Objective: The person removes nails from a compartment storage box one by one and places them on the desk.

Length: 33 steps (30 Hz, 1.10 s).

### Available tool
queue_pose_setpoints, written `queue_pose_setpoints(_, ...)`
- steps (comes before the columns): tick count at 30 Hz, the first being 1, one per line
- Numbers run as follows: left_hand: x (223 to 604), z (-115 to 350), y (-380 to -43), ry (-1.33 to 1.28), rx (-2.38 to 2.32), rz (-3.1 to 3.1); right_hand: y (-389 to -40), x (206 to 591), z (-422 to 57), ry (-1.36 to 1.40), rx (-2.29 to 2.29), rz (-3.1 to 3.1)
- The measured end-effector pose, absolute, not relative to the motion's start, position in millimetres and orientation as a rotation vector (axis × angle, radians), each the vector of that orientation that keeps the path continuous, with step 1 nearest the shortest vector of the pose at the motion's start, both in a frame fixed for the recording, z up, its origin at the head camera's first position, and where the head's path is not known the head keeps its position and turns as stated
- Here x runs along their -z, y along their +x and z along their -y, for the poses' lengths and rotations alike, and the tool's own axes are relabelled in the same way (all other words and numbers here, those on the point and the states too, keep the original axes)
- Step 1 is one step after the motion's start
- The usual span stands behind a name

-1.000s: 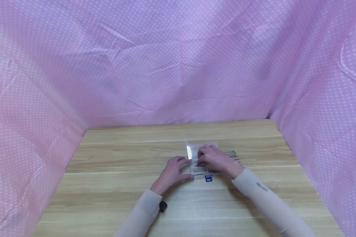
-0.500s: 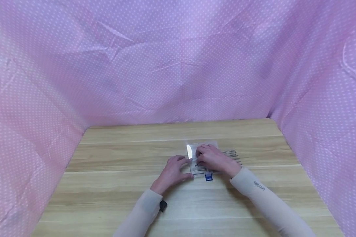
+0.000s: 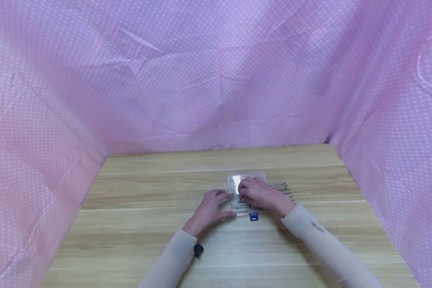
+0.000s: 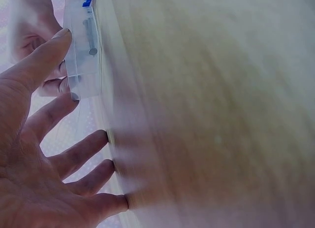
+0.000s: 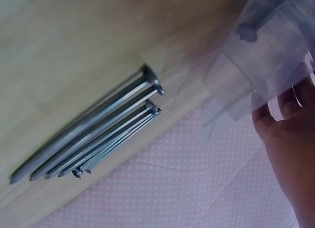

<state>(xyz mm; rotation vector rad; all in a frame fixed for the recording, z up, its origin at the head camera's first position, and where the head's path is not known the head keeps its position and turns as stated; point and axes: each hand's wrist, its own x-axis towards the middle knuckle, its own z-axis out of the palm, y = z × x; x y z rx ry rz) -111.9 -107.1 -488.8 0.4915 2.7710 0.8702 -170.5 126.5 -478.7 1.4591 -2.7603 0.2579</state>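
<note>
A clear plastic box (image 3: 234, 206) with a blue latch (image 3: 253, 216) lies opened out on the table, its transparent lid (image 3: 234, 182) folded back to the far side. Several nails lie inside, one nail (image 4: 91, 38) showing through the wall. My left hand (image 3: 210, 209) touches the box's left end with thumb and index finger at its two corners, the other fingers spread and straight. Over the box is my right hand (image 3: 261, 193), fingers bent down into it. The right fingertips are mostly hidden, and I cannot tell whether they hold a nail.
Several steel nails (image 5: 93, 129) of differing sizes lie side by side on the table, right of the box. Wooden table (image 3: 147, 184) surrounds the box, with pink dotted cloth (image 3: 216, 100) hanging behind and at both sides. A small black object (image 3: 199, 250) sits at the left cuff.
The bright reflection on the lid has shifted right and become more rectangular. My right hand has shifted only slightly over the box; the left hand stays in place.
</note>
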Motion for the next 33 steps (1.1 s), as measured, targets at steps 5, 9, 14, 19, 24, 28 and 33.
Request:
queue_pose_setpoints(5, 488, 107, -112, 0.497, -0.873, -2.768, -169, 477, -128, 1.444, -0.329, 2.793)
queue_pose_setpoints(9, 487, 107, -112, 0.496, -0.871, -2.767, -167, 475, -129, 1.434, -0.390, 2.798)
queue_pose_setpoints(14, 487, 107, -112, 0.505, -0.864, -2.777, -166, 474, -131, 1.430, -0.481, 2.776)
queue_pose_setpoints(19, 488, 108, -113, 0.510, -0.871, -2.778, -164, 472, -133, 1.413, -0.562, 2.758)
queue_pose_setpoints(24, 489, 108, -113, 0.517, -0.874, -2.781, -162, 468, -135, 1.358, -0.636, 2.769)
queue_pose_setpoints(28, 489, 108, -113, 0.526, -0.879, -2.784, -160, 465, -135, 1.326, -0.656, 2.763)
queue_pose_setpoints(33, 488, 108, -113, 0.533, -0.873, -2.789, -158, 462, -137, 1.290, -0.668, 2.773)
